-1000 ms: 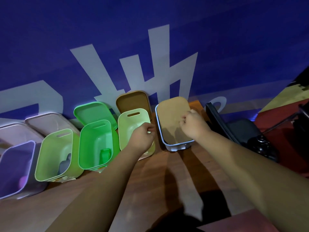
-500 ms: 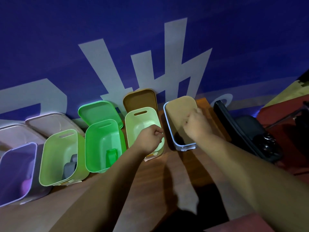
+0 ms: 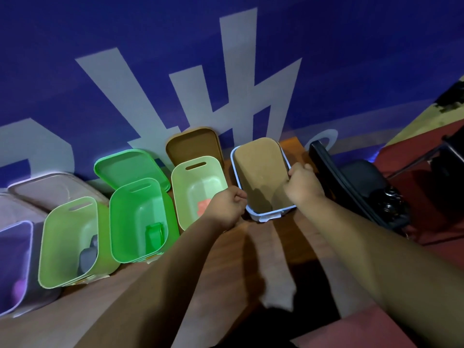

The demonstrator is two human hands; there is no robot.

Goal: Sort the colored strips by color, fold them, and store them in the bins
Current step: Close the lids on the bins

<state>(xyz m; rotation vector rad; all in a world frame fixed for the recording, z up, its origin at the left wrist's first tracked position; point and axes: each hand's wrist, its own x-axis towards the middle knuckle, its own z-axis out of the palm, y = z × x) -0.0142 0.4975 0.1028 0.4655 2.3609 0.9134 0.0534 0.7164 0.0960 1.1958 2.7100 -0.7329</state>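
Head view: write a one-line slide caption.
Both fists hover at a row of open bins: left hand by the pale-green bin, right hand over the blue-rimmed bin.

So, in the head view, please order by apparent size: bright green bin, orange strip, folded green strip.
1. Bright green plastic bin, largest.
2. Folded green strip inside it.
3. Orange strip, partly hidden by the left hand; ranks 2 and 3 unsure.

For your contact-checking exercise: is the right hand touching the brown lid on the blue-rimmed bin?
Touching. The head view shows the right hand curled over the brown lid's right edge.
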